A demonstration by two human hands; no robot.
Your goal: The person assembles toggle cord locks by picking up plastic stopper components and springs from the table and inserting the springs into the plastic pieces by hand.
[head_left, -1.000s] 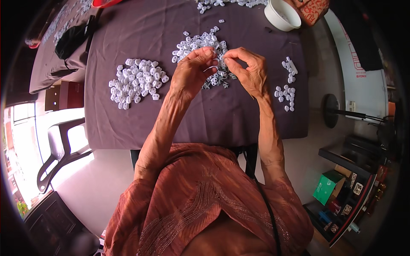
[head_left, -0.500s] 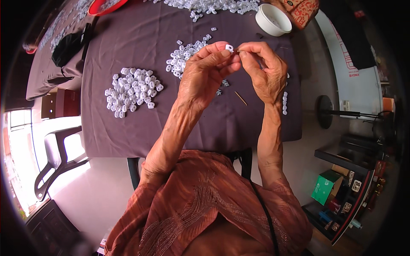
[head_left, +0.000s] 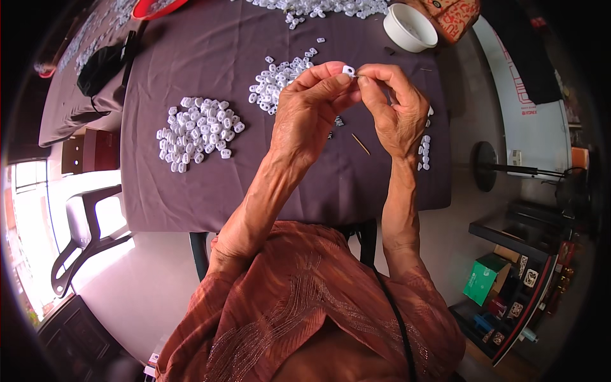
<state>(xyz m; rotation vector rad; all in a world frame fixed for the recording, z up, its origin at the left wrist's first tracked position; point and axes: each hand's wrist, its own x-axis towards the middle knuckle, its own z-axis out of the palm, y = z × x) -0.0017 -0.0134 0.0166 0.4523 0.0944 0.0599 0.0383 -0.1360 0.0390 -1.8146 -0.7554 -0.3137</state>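
Observation:
Between the thumb and fingers of my left hand is a small white plastic piece with a dark hole in its face. My right hand closes in a pinch right beside that piece. Whatever sits between its fingertips is too small to name. Below the hands lies a thin wooden stick, like a toothpick. Partly hidden by my left hand is a little heap of small grey parts. Similar white pieces form a pile behind my left hand and another pile farther left.
A short row of white pieces lies beside my right wrist. At the back are a white round tub, a patterned bag, a red basin and a wide spread of white pieces. A dark cloth covers the table.
My hands and the white piece have shifted very slightly right in the picture, still held close together. The grip of both hands looks the same.

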